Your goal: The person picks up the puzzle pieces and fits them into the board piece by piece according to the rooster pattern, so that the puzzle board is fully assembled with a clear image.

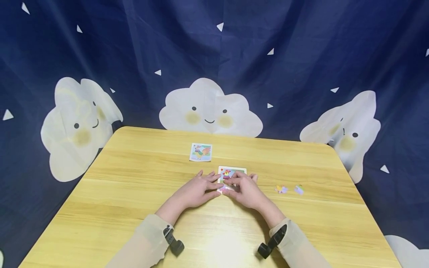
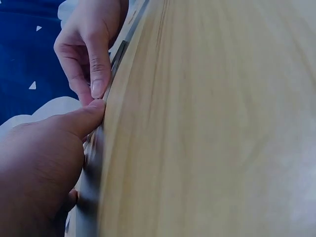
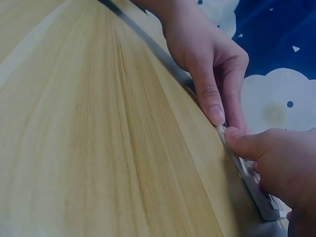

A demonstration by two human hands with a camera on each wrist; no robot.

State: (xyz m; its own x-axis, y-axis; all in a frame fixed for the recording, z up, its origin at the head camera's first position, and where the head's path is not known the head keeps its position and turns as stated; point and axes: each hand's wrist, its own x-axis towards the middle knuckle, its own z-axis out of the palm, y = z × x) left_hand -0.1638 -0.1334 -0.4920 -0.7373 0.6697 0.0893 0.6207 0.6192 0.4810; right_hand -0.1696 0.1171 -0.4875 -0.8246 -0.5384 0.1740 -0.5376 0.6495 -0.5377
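A small square jigsaw puzzle (image 1: 227, 174) with a pale frame and a colourful rooster picture lies on the table, partly covered by both hands. My left hand (image 1: 200, 189) rests at its left side, fingers stretched onto the frame and thumb at the near edge. From the right, my right hand (image 1: 246, 190) reaches over the puzzle, fingers bent down onto its surface and thumb at the near edge near the left thumb. In the right wrist view the puzzle's frame (image 3: 249, 185) shows under the right hand (image 3: 281, 163). Whether a piece is between the right fingers is hidden.
A picture card (image 1: 201, 152) with a similar rooster lies behind the puzzle. To the right are loose puzzle pieces (image 1: 281, 189) and another piece (image 1: 299, 189). The wooden table (image 1: 134, 186) meets a dark blue curtain (image 1: 214, 48) with cloud faces at its back.
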